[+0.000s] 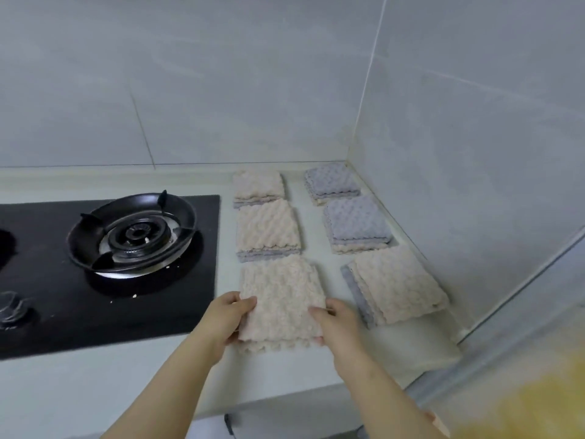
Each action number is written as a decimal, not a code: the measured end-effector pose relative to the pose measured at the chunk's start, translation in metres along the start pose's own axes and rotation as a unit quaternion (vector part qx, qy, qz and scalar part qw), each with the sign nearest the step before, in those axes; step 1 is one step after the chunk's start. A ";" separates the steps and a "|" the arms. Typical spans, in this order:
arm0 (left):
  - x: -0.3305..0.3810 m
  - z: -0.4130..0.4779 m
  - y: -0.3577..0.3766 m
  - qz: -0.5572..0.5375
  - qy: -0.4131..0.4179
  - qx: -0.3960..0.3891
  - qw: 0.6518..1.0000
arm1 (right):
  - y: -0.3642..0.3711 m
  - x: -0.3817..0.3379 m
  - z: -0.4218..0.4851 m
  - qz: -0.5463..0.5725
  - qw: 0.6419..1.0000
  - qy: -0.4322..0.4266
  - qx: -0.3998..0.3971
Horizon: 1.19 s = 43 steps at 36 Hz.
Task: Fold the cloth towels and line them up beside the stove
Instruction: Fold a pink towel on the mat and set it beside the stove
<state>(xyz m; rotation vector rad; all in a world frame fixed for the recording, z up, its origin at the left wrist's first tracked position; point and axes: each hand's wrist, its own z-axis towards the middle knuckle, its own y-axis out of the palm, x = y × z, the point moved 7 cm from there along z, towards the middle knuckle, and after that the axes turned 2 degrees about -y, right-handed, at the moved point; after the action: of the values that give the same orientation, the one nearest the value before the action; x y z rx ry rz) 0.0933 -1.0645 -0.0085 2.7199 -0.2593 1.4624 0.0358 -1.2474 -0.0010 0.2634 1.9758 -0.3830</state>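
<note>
A folded beige towel (280, 299) lies on the white counter (278, 372) just right of the black stove (104, 267). My left hand (226, 315) grips its left edge and my right hand (332, 324) grips its right edge. Beyond it in the same column lie two more folded beige towels (267, 228), (258, 184). A second column to the right holds two folded grey towels (330, 180), (356, 221) and a beige one (397, 285) nearest me.
The gas burner (133, 234) with its pan support sits on the stove's right half, a knob (12, 307) at the front left. Tiled walls (459, 153) close the corner behind and to the right of the towels. The counter's front edge runs below my forearms.
</note>
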 end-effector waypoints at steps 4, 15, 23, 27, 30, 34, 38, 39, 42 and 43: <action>0.000 -0.010 0.000 -0.001 0.008 0.039 0.999 | 0.000 -0.001 0.005 -0.008 0.999 -0.019 -0.026; -0.006 -0.006 -0.007 0.098 0.033 0.102 0.989 | 0.003 0.002 0.015 -0.068 0.996 -0.033 -0.047; 0.005 -0.003 -0.004 0.064 0.051 0.083 0.993 | 0.011 -0.027 0.018 -0.080 0.988 -0.093 -0.093; 0.016 -0.001 0.001 0.137 0.123 0.070 0.980 | 0.014 -0.029 0.022 -0.101 0.983 -0.134 -0.080; 0.016 0.002 0.002 0.162 0.160 0.075 0.971 | 0.009 -0.024 0.027 -0.117 0.978 -0.163 -0.046; 0.012 0.007 0.002 0.220 0.166 0.083 0.958 | 0.011 -0.009 0.030 -0.165 0.976 -0.140 -0.022; 0.017 0.008 -0.003 0.313 0.212 0.131 0.917 | 0.001 -0.025 0.018 -0.287 0.928 -0.231 0.061; 0.019 0.004 -0.003 0.328 0.228 0.132 0.907 | 0.000 -0.035 0.011 -0.303 0.910 -0.275 0.068; 0.017 -0.004 0.009 0.403 0.291 0.093 0.863 | 0.017 -0.042 -0.001 -0.389 0.854 -0.341 -0.048; 0.012 -0.004 0.012 0.437 0.287 0.080 0.848 | 0.023 -0.037 -0.001 -0.435 0.830 -0.338 -0.091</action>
<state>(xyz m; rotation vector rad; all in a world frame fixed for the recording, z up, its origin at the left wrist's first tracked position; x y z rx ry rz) 0.0945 -1.0778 0.0028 2.1355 -1.5285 2.4841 0.0587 -1.2268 0.0292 -0.8388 1.2908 -0.7352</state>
